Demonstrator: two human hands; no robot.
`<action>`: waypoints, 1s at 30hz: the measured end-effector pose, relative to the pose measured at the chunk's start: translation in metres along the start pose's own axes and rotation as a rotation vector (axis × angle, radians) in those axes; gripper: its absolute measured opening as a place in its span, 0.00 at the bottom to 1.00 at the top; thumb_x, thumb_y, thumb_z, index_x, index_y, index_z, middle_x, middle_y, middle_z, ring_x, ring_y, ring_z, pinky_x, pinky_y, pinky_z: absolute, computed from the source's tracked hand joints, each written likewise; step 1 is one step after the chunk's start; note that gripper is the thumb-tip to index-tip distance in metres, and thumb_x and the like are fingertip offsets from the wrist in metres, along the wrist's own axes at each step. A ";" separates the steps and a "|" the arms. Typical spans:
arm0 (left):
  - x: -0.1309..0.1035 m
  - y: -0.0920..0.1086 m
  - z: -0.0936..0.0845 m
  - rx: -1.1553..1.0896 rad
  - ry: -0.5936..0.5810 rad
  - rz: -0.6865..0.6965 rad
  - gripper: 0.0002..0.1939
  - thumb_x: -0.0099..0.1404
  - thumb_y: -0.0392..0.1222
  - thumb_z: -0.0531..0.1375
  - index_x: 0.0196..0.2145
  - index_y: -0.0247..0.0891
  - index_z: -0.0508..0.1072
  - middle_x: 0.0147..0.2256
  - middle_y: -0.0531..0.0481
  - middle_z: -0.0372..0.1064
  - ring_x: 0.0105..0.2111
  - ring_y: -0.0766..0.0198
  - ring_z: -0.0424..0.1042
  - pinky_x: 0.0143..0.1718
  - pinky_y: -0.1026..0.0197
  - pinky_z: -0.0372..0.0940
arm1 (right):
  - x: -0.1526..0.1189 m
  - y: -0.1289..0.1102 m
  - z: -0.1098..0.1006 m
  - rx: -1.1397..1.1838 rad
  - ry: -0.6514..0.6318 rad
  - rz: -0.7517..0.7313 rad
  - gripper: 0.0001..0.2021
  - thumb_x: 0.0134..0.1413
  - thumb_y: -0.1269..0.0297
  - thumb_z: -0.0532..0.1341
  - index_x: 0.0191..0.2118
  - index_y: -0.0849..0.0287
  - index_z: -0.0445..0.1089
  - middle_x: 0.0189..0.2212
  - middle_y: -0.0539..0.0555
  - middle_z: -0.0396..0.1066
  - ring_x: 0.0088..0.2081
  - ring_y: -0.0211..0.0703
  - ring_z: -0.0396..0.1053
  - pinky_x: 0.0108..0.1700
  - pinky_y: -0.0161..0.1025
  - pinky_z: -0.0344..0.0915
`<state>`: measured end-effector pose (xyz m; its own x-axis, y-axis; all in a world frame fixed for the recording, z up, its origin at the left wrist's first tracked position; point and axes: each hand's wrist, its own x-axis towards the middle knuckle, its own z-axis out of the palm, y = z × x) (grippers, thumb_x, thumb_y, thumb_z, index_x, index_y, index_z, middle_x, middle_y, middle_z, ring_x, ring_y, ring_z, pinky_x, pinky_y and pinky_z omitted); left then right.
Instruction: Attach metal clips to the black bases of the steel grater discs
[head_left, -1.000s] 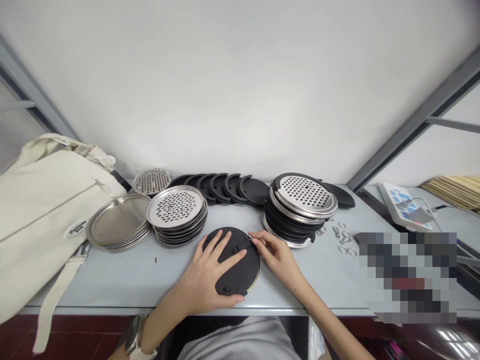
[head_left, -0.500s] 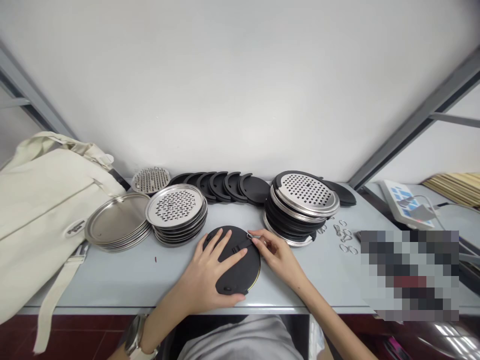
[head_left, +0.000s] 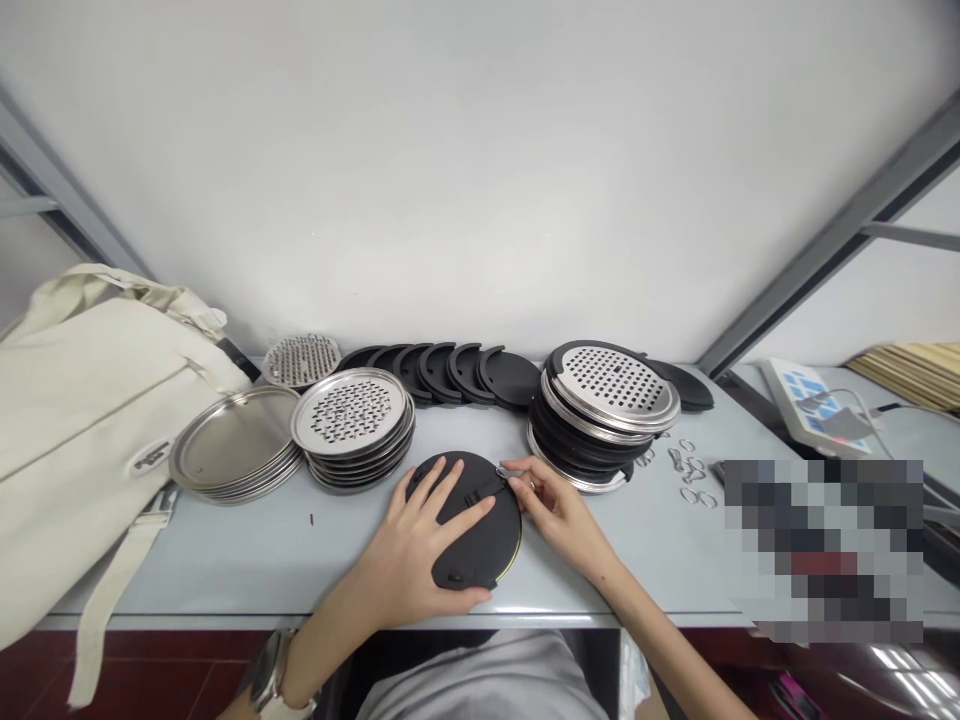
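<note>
I've got the left hand point(head_left: 420, 550) spread wide, laid over the left part of a black disc point(head_left: 491, 540), and the right hand point(head_left: 551, 505) narrowed to a pinch on a small metal ring point(head_left: 502, 472) at the disc's far right edge. Disc: round, matte, flat on the grey table point(head_left: 225, 570) close to the near edge, roughly mid-scene. I see a small ribbed bump near its middle, a thin line running from there toward the ring, an oval nub at the near left, and a thin yellowish line along the near right rim. Much of the left side is under my fingers, so I can't tell its detail. Ring is tiny and partly behind the fingertips; can't tell whether it's hooked into the disc.

Left pose: forearm in from the near left, watch point(head_left: 268, 670) on the wrist, palm down, fingers fanned toward the far side, thumb along the near rim. Right pose: forearm in from the near right, angled far and left, thumb and index meeting at the ring, other fingers curled. Grater stack point(head_left: 352, 415) sits far left of the disc, mixed stack point(head_left: 611, 420) far right, loose rings point(head_left: 688, 467) beyond that.
</note>
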<state>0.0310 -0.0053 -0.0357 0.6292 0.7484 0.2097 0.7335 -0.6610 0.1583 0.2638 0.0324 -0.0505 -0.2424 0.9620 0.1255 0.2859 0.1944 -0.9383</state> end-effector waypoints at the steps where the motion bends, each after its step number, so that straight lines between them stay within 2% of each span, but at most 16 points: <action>1: 0.000 0.000 0.000 0.000 0.000 0.001 0.45 0.58 0.59 0.63 0.67 0.53 0.49 0.69 0.41 0.34 0.66 0.37 0.42 0.60 0.32 0.45 | 0.000 0.000 0.000 0.003 -0.002 0.005 0.16 0.64 0.55 0.55 0.47 0.60 0.70 0.26 0.49 0.63 0.29 0.40 0.62 0.31 0.35 0.60; 5: 0.000 0.000 0.000 -0.002 0.000 0.002 0.45 0.57 0.58 0.64 0.67 0.52 0.50 0.69 0.41 0.35 0.66 0.36 0.43 0.60 0.32 0.45 | 0.000 0.002 -0.002 0.005 -0.012 0.011 0.16 0.63 0.55 0.56 0.47 0.60 0.72 0.26 0.50 0.66 0.29 0.40 0.63 0.31 0.35 0.61; 10: -0.001 0.000 0.000 -0.003 0.008 0.000 0.45 0.57 0.58 0.64 0.67 0.52 0.50 0.69 0.41 0.34 0.66 0.36 0.43 0.59 0.32 0.45 | 0.000 -0.001 -0.004 0.039 -0.042 -0.006 0.16 0.63 0.55 0.57 0.48 0.60 0.73 0.34 0.54 0.73 0.31 0.41 0.66 0.35 0.36 0.64; 25: 0.000 0.001 -0.001 -0.004 0.013 0.000 0.44 0.58 0.59 0.64 0.67 0.52 0.51 0.69 0.43 0.35 0.65 0.35 0.45 0.60 0.33 0.46 | 0.001 -0.002 -0.004 -0.008 -0.039 -0.014 0.16 0.64 0.57 0.56 0.50 0.59 0.74 0.39 0.56 0.75 0.36 0.45 0.71 0.40 0.39 0.68; 30: 0.000 0.001 -0.001 -0.009 0.012 -0.009 0.45 0.57 0.59 0.64 0.67 0.52 0.51 0.69 0.43 0.35 0.65 0.36 0.45 0.60 0.33 0.46 | 0.000 -0.005 -0.002 -0.063 0.004 -0.072 0.15 0.65 0.58 0.55 0.49 0.58 0.74 0.43 0.57 0.75 0.44 0.49 0.71 0.48 0.43 0.67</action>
<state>0.0316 -0.0064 -0.0343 0.6197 0.7534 0.2199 0.7365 -0.6550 0.1687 0.2643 0.0322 -0.0449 -0.2613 0.9457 0.1936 0.3251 0.2750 -0.9048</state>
